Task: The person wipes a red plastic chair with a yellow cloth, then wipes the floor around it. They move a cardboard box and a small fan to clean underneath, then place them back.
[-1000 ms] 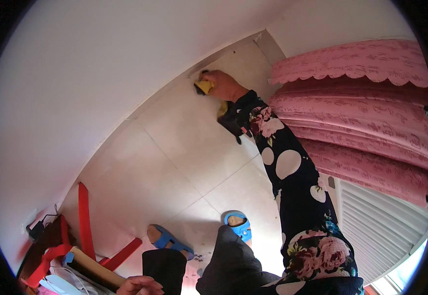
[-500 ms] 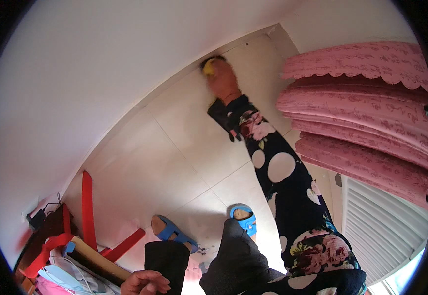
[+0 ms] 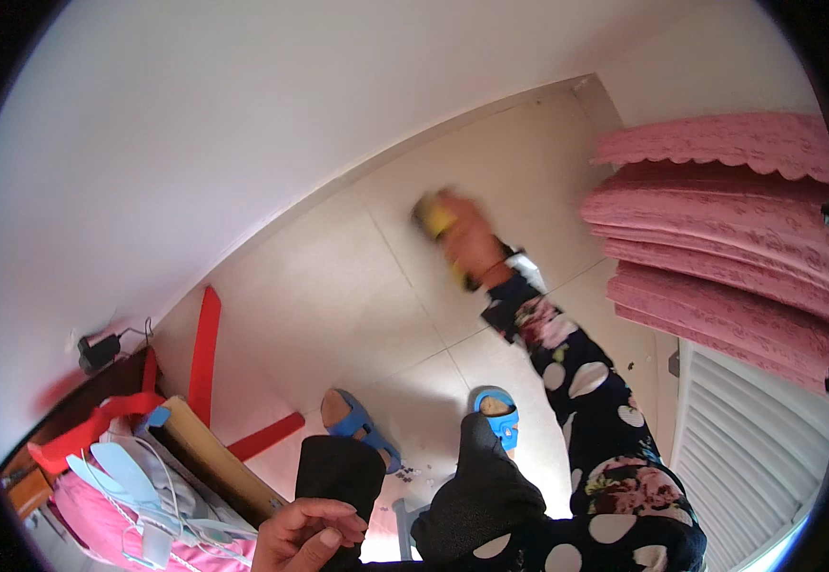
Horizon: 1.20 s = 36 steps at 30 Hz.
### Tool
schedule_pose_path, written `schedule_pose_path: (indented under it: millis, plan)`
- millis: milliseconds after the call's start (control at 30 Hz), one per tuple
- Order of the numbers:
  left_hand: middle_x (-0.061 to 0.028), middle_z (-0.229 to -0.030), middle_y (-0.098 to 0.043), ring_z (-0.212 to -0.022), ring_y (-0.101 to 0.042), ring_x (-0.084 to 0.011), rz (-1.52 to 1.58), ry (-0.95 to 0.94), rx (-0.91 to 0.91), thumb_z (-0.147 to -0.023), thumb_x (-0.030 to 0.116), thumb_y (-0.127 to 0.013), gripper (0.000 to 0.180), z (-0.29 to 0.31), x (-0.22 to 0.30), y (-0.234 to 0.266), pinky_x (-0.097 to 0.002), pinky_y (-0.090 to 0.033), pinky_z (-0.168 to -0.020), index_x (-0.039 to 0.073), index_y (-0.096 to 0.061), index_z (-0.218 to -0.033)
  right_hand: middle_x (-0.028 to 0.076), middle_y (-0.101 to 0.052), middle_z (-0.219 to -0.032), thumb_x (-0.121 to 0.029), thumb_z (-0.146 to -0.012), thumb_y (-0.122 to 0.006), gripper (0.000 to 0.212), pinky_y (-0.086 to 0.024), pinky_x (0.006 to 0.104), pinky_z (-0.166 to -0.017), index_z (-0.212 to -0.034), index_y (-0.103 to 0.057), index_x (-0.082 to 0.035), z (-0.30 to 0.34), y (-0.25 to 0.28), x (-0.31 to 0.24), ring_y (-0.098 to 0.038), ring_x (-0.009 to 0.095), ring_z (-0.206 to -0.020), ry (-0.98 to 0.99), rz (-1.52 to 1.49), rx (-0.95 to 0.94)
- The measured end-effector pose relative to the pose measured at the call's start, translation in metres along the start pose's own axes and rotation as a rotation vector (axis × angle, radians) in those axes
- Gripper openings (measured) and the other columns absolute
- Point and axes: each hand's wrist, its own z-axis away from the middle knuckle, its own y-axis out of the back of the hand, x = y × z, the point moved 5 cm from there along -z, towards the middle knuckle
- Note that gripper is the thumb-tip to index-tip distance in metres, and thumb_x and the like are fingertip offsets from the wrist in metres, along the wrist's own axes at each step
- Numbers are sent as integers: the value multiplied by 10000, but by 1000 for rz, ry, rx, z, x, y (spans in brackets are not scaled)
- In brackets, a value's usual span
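Note:
My right hand [image 3: 473, 236] reaches far out over the tiled floor [image 3: 338, 276], its arm in a dark floral, white-dotted sleeve. It is closed round a yellow-and-black handheld tool [image 3: 435, 217], blurred by motion, whose exact kind I cannot make out. The tool is low over or on the tiles, a little out from the wall. Another part, dark and pale, shows beside the wrist. My left hand [image 3: 310, 536] hovers by my left knee, palm inward, fingers loosely bent and slightly apart, holding nothing visible.
A white wall [image 3: 195, 114] curves along the far left. Folded pink fabric [image 3: 710, 229] hangs at right above a white louvred panel [image 3: 758, 429]. Red legs [image 3: 204, 357] and a cluttered box [image 3: 214, 458] stand at lower left. Blue sandals [image 3: 365, 431] and small dark bits [image 3: 414, 475] lie below.
My right hand has drawn the tool back from the foot of the wall, nearer to me. The whole view has shifted a little. My left hand stays by the knee.

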Motion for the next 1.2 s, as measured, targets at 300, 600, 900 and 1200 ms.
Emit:
schedule_pose_path:
  millis: [300,600,900,1200]
  plan:
    - [-102,-1013,-639,-863,-590,-144,45,-6,-6,-973,172,-540,255,6,1,14,-263,-460,-799,-16,-563,-1144,227,-597,-755,-80,-713,-607,113,-454,521,-703,-799,-608,-6,-112,-11,25,-561,443,-790,61,446,481]
    - [-95,-1023,-637,-896,-590,-140,92,-42,-44,-966,160,-549,261,15,5,13,-268,-458,-817,-12,-558,-1163,209,-595,-1015,-52,-764,-498,222,-421,440,-932,-955,-608,-31,-47,-220,-97,-543,366,-1015,276,319,11]
    - [-71,-1013,-634,-896,-589,-125,97,-93,-80,-960,145,-552,229,25,14,18,-263,-463,-821,-8,-584,-1128,238,-578,-1134,5,-735,-508,390,-393,465,-987,-1119,-566,44,-33,-187,-121,-520,419,-1071,109,119,102]
    - [-77,-1057,-599,-930,-574,-133,204,-26,-136,-959,116,-552,252,25,8,25,-261,-453,-842,-14,-563,-1175,230,-589,-1036,-60,-772,-507,164,-409,471,-925,-911,-570,1,-37,-248,-141,-528,390,-1048,280,349,3]
